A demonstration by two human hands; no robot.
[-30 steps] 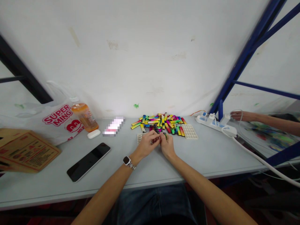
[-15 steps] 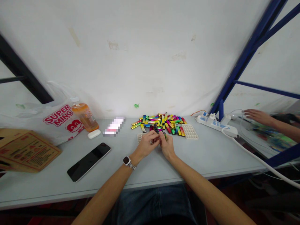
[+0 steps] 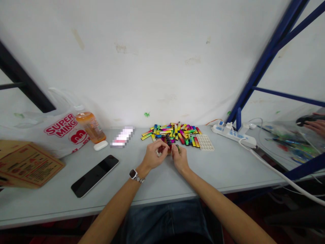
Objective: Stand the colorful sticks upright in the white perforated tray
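Note:
A pile of shiny rainbow-coloured lighters (image 3: 175, 130) lies by the wall, just beyond my hands. My right hand (image 3: 180, 159) is closed around a lighter (image 3: 177, 146); only a small greenish end shows above the fingers. Close by on the left, my left hand (image 3: 154, 154) pinches thumb and forefinger together, and what sits at the fingertips is too small to make out. A small gap separates the two hands. Dark lighter tops (image 3: 168, 139) show just past the left fingertips. To the right of the pile lies a white dimpled tray (image 3: 206, 142).
A black phone (image 3: 95, 176), white case (image 3: 101, 145), orange drink bottle (image 3: 90, 127), carton (image 3: 30, 164) and plastic bag (image 3: 61, 130) occupy the left. At right are a power strip (image 3: 235, 135) and blue frame (image 3: 264, 67). Beyond it, another person's hand (image 3: 316, 125) holds something dark.
My left hand has drawn back slightly to the left, parting from my right hand, which stays nearly in place. The other person's hand has shifted right and now has a dark object.

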